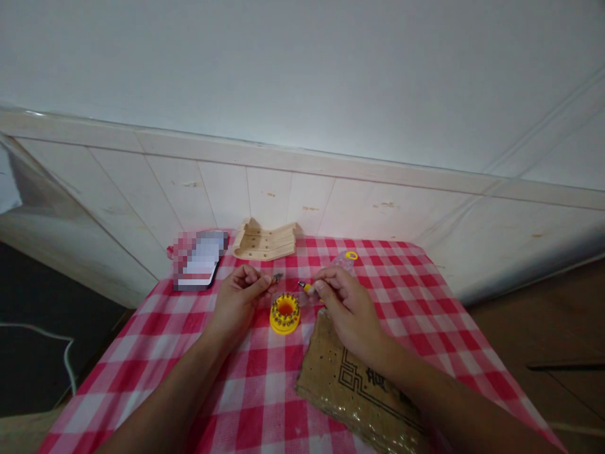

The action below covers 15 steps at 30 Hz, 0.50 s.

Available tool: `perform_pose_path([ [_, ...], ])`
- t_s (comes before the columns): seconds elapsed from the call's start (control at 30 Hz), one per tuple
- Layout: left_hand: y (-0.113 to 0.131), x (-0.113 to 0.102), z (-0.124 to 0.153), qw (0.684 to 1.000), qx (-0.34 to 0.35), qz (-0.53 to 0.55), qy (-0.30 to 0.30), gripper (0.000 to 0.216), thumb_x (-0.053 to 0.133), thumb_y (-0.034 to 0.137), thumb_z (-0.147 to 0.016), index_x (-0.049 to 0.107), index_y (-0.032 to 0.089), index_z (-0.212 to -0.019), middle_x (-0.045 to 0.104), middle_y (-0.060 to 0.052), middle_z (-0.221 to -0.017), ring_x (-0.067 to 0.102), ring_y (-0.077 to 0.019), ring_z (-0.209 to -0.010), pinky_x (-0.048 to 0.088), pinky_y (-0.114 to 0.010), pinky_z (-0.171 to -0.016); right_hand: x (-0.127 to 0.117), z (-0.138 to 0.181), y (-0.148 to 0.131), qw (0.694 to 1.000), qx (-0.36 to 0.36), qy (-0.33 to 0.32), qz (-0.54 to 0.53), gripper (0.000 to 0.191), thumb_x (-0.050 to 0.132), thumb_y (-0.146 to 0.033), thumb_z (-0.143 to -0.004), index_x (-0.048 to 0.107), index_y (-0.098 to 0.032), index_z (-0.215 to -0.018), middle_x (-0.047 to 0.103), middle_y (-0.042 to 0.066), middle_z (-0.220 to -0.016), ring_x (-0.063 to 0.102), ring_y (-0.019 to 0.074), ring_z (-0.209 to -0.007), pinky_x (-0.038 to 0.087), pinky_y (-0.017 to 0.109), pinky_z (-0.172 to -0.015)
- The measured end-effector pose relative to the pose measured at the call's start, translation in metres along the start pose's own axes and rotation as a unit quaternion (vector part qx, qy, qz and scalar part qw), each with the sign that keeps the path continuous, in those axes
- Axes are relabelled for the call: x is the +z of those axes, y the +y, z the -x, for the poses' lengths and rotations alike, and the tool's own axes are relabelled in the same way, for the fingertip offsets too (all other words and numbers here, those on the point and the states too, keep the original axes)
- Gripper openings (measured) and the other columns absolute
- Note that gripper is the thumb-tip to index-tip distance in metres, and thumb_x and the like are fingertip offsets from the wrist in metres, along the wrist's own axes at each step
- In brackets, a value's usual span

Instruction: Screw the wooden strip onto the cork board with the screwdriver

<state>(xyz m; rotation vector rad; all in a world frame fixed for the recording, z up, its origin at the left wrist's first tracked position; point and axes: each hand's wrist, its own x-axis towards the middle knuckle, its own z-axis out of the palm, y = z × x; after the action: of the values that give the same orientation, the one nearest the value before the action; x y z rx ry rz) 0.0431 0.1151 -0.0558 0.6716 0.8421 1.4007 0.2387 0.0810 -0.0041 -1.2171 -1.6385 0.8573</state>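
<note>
My left hand [242, 293] is closed in a pinch round a small dark metal screwdriver bit [277, 277], its tip pointing right. Opposite it, my right hand [344, 296] grips a small screwdriver [303, 286] with a yellow part and a metal end that points left toward the bit. A short gap lies between the two pieces. Just below them on the cloth stands a round yellow bit holder [285, 325], ringed with several metal bits. The rest of the screwdriver's handle is hidden in my right fingers.
A brown, plastic-wrapped slab with black markings [350, 391] lies under my right forearm. Near the wall sits a pale wooden piece with holes [267, 244], a phone [202, 261] to its left. A clear plastic bag with a yellow ring [350, 255] lies behind my right hand.
</note>
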Motion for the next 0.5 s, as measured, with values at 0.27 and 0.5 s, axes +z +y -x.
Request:
perform_pose_path([
  [0.27, 0.0, -0.001, -0.002, 1.0, -0.013, -0.004, 0.008, 0.047, 0.09, 0.023, -0.059, 0.044, 0.017, -0.065, 0.064, 0.002, -0.059, 0.061, -0.0099, -0.052, 0.048, -0.019, -0.05, 0.007, 0.018, 0.005, 0.996, -0.078, 0.039, 0.024, 0.012, 0.058, -0.021, -0.093, 0.069, -0.026, -0.093, 0.073, 0.003, -0.089, 0.068, 0.0184, -0.082, 0.054, 0.033, -0.074],
  [0.5, -0.001, -0.002, -0.003, 1.0, -0.022, 0.0, 0.019, 0.045, 0.089, 0.021, -0.06, 0.045, 0.017, -0.065, 0.064, 0.003, -0.06, 0.061, -0.0101, -0.051, 0.046, -0.018, -0.046, 0.011, 0.027, 0.009, 0.994, -0.053, -0.005, 0.095, 0.007, 0.061, -0.022, -0.09, 0.064, -0.027, -0.093, 0.073, 0.003, -0.082, 0.067, 0.0183, -0.067, 0.054, 0.033, -0.063],
])
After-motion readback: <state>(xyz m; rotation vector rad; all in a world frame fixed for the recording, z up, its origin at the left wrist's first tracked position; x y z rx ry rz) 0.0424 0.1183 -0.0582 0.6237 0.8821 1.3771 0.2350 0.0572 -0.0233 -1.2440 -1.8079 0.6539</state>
